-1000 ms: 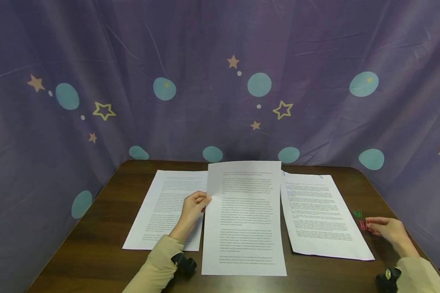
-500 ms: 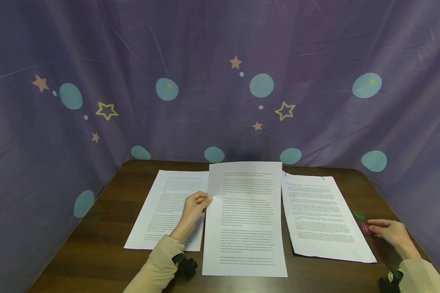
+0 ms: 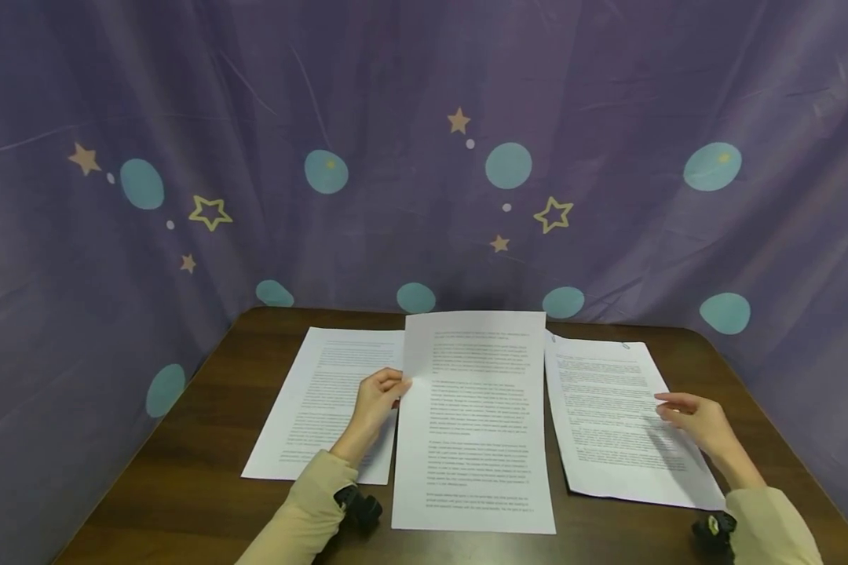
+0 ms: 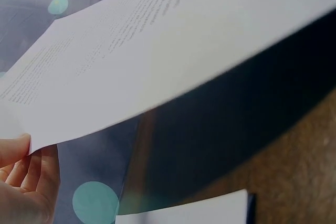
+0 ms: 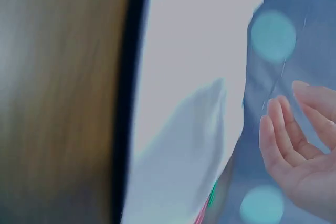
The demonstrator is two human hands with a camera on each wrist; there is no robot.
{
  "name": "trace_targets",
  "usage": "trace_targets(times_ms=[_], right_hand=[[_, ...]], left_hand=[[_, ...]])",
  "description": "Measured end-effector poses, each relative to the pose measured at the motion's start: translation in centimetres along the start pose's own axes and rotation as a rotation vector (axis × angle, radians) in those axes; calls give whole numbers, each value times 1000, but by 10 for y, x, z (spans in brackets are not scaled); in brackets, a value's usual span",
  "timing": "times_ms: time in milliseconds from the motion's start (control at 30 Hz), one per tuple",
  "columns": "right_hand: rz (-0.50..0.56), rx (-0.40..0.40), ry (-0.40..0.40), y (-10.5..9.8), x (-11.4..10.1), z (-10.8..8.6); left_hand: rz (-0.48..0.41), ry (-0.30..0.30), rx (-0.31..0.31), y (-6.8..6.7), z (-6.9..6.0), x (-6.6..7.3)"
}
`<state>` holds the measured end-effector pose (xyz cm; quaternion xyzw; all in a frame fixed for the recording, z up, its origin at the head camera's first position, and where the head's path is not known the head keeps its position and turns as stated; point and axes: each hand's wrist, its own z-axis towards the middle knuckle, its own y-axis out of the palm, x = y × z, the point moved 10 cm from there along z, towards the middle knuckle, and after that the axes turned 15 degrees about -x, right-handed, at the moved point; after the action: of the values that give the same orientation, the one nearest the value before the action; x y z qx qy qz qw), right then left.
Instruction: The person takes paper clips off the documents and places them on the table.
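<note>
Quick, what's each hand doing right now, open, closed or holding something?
Left hand: holding, pinching the left edge of the raised printed sheet between thumb and fingers.
Right hand: open, over the right-hand paper stack, nothing visible in its grip.

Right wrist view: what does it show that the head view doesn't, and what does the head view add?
Only the right wrist view: a green sliver and a pink sliver, probably paper clips, by the edge of the right-hand papers.
Only the head view: the left hand pinching the raised sheet, and the star prints on the curtain.
Both: the right hand, the right-hand papers, the brown table and the curtain.
</note>
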<state>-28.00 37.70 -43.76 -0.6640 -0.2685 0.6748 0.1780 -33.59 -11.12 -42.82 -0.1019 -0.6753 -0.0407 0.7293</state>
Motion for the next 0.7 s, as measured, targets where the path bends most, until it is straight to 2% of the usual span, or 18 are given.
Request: trace_targets(times_ms=[133,267,467,600,700], right_hand=[[13,-51,-83,27,-37,12],[48,-98,-110,50,-59,22],[157,-190,-116,82,-76,29],[259,-311,-91,109,-85,30],[315,-398,-58,131,-89,30]], left_hand=[[3,-12,-1,-1,0,-1],[1,-13,0,-1,1,-1],[-14,-30,-4,0,1,-1],[-30,-50,-21,1,1,-1],[-26,-71,-26,2,-5,7]])
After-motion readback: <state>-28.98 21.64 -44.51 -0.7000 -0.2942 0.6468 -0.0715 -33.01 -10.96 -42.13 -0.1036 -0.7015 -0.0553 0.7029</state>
